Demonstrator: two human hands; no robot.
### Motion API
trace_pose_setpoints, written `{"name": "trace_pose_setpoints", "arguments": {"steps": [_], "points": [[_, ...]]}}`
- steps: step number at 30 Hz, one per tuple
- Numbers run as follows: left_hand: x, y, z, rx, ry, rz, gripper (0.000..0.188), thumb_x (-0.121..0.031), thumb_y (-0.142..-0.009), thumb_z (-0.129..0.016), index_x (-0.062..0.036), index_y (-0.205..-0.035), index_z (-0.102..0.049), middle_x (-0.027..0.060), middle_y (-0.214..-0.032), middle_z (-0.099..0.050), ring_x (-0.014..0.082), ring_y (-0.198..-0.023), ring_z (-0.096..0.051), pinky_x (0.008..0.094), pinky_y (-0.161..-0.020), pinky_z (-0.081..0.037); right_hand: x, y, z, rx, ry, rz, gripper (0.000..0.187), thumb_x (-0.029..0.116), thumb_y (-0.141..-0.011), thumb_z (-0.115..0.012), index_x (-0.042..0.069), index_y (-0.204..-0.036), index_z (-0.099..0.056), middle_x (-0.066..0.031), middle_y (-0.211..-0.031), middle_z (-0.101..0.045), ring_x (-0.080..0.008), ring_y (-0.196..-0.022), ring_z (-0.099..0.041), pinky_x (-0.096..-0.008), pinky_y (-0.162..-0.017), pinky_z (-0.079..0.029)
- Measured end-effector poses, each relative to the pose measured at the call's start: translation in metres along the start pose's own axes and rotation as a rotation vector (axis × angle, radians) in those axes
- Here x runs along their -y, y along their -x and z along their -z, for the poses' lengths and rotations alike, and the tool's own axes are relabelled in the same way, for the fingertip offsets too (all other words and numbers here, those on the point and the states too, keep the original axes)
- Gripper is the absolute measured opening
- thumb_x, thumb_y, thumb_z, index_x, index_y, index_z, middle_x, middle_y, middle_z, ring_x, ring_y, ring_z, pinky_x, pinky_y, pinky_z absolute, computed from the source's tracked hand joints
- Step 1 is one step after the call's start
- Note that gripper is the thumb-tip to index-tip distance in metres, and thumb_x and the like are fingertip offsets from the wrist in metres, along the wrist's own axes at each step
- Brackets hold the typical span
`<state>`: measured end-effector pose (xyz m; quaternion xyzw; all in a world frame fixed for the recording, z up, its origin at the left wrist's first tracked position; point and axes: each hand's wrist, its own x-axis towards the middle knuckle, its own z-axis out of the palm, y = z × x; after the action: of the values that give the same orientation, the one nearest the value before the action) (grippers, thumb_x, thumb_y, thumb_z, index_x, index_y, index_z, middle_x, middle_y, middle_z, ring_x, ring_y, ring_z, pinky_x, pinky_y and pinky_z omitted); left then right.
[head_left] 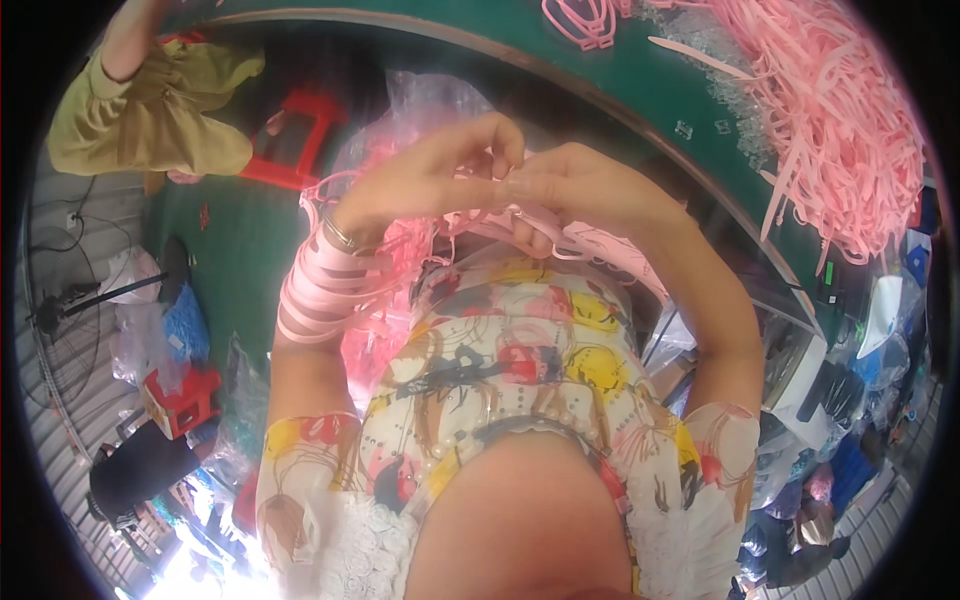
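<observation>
Strap loops (325,298) ring your left forearm (312,376) just behind your left hand (425,182); they could snag the pink strap (540,213) that it and your right hand (592,186) appear to pinch between meeting fingertips. Slack grip might drop it beneath both hands.

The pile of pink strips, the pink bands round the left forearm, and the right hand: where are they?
Pile of pink strips (840,120), head view: middle of the heap.
Pink bands (300,276), head view: outer side of the loops.
Right hand (590,185), head view: back of the hand.
</observation>
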<state>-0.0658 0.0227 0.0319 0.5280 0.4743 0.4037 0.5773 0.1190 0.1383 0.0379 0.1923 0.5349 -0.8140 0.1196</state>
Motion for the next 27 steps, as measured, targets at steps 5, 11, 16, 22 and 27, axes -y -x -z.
{"name": "trace_pose_setpoints", "arguments": {"steps": [5, 11, 16, 22, 27], "points": [[0.021, 0.012, -0.019, -0.626, -0.211, -0.440, 0.023, -0.004, -0.083, -0.063, -0.0018, -0.106, -0.058, 0.0043, -0.102, -0.056, 0.0136, -0.094, -0.053, 0.0276, -0.084, -0.042, -0.006, 0.002, 0.011, -0.104, -0.201, 0.207, 0.026, 0.020, -0.093, -0.056, -0.004, -0.097, -0.063, -0.0140, -0.082, -0.067, -0.0196, -0.066, -0.066, -0.0306, -0.061, -0.054], [0.041, 0.040, -0.058, -0.031, 0.509, 0.321, 0.036, -0.027, -0.092, -0.057, -0.0007, -0.116, -0.056, 0.0076, -0.103, -0.061, 0.0161, -0.092, -0.056, 0.0274, -0.082, -0.043, -0.006, 0.022, 0.015, -0.118, -0.376, 0.537, 0.024, 0.019, -0.095, -0.051, -0.003, -0.102, -0.060, -0.0166, -0.091, -0.066, -0.0232, -0.080, -0.065, -0.0356, -0.074, -0.054], [0.086, 0.011, -0.072, -0.181, 1.334, 0.110, 0.054, -0.041, -0.090, -0.058, -0.0030, -0.128, -0.049, 0.0102, -0.110, -0.062, 0.0227, -0.096, -0.060, 0.0340, -0.087, -0.046, 0.005, 0.039, -0.010, -0.297, -0.479, 0.681, 0.023, 0.014, -0.094, -0.055, -0.002, -0.110, -0.053, -0.0150, -0.088, -0.064, -0.0241, -0.081, -0.064, -0.0397, -0.078, -0.052], [0.126, 0.006, -0.035, -0.746, 1.551, -0.154, 0.029, -0.020, -0.088, -0.060, 0.0003, -0.108, -0.060, 0.0114, -0.099, -0.063, 0.0236, -0.093, -0.060, 0.0382, -0.087, -0.047, -0.011, 0.075, -0.002, -0.443, -0.584, 0.866, 0.033, 0.014, -0.094, -0.054, -0.005, -0.120, -0.049, -0.0147, -0.094, -0.063, -0.0255, -0.086, -0.063, -0.0420, -0.083, -0.051], [0.143, 0.028, 0.010, -0.780, 1.546, -0.439, 0.013, -0.010, -0.090, -0.058, -0.0028, -0.101, -0.059, 0.0077, -0.086, -0.062, 0.0199, -0.085, -0.059, 0.0351, -0.086, -0.048, -0.024, 0.104, 0.015, -0.586, -0.585, 0.973, 0.033, 0.011, -0.094, -0.053, 0.000, -0.124, -0.049, -0.0158, -0.109, -0.063, -0.0262, -0.094, -0.062, -0.0443, -0.085, -0.050]]}}
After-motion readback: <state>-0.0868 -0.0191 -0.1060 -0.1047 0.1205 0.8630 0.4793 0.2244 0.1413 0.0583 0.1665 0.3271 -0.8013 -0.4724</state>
